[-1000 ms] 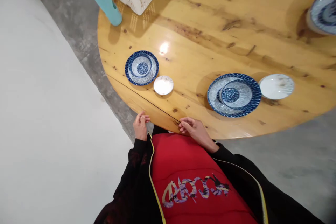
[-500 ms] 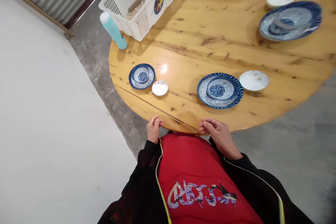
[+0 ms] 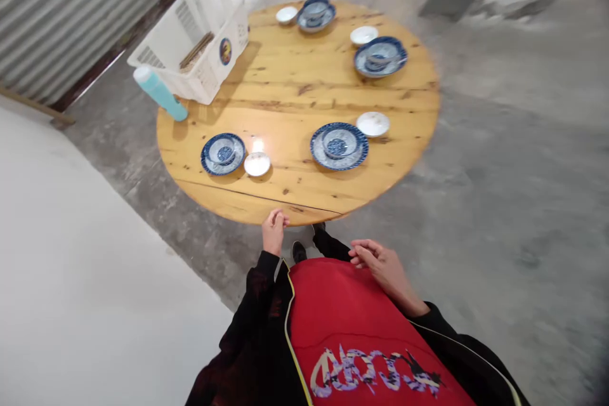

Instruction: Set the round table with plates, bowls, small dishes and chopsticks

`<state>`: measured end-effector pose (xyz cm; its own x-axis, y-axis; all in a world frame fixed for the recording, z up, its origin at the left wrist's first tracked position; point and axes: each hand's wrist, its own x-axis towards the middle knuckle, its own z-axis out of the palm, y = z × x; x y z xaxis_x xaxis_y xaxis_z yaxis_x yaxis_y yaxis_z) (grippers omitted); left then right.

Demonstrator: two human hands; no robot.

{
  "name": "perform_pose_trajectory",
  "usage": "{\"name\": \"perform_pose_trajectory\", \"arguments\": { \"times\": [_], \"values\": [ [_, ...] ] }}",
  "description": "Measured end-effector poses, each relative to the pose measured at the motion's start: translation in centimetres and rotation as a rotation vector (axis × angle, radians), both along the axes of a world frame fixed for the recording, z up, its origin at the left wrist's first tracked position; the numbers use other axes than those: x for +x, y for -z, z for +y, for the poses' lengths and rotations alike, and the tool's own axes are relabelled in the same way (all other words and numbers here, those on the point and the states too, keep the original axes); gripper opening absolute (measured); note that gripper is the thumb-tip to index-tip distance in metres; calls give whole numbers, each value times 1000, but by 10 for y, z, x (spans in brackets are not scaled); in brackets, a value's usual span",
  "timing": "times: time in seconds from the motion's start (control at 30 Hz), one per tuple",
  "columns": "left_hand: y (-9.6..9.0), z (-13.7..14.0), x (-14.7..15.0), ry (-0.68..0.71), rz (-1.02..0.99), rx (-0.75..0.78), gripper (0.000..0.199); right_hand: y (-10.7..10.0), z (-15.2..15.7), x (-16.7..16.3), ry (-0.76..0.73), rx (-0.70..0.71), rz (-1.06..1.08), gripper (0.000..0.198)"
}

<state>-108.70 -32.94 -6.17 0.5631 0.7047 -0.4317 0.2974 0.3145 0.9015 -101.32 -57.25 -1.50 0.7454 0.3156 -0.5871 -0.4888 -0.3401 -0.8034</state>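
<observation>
My left hand (image 3: pixel 275 230) is held at the near edge of the round wooden table (image 3: pixel 304 193), its fingers loosely curled in with nothing visible in them. In front of my red shirt, off the table's edge, my right hand (image 3: pixel 380 266) hovers with fingers half bent and slightly apart, holding nothing. On the near side of the table lies a blue-rimmed plate (image 3: pixel 213 168) with a patterned bowl (image 3: pixel 222 151) on it. Beside it sits a small white dish (image 3: pixel 257 164). Further right, another blue-rimmed plate (image 3: pixel 316 155) carries a bowl (image 3: pixel 340 141), next to a white dish (image 3: pixel 373 124).
A white plastic crate (image 3: pixel 204 85) with chopsticks (image 3: pixel 197 51) inside stands at the table's left. By it is a light-blue bottle (image 3: pixel 162 94). Two more plates with bowls (image 3: pixel 380 54) and white dishes (image 3: pixel 286 14) are on the far side. A white wall (image 3: pixel 71 266) borders the left.
My view has pulled back and tilted up, so the whole table and more floor show. My right hand has come away from the table edge towards my body. The dishes have stayed in place.
</observation>
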Motion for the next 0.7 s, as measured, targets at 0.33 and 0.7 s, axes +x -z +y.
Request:
{"name": "perform_pose_trajectory", "arguments": {
  "times": [0.33, 0.7],
  "values": [
    [3, -76, 22, 388, 24, 92, 27, -6, -14, 23, -83, 100, -48, 31],
    [-8, -181, 177, 454, 55, -39, 21, 12, -158, 139, 248, 91, -62, 41]
  ]
}}
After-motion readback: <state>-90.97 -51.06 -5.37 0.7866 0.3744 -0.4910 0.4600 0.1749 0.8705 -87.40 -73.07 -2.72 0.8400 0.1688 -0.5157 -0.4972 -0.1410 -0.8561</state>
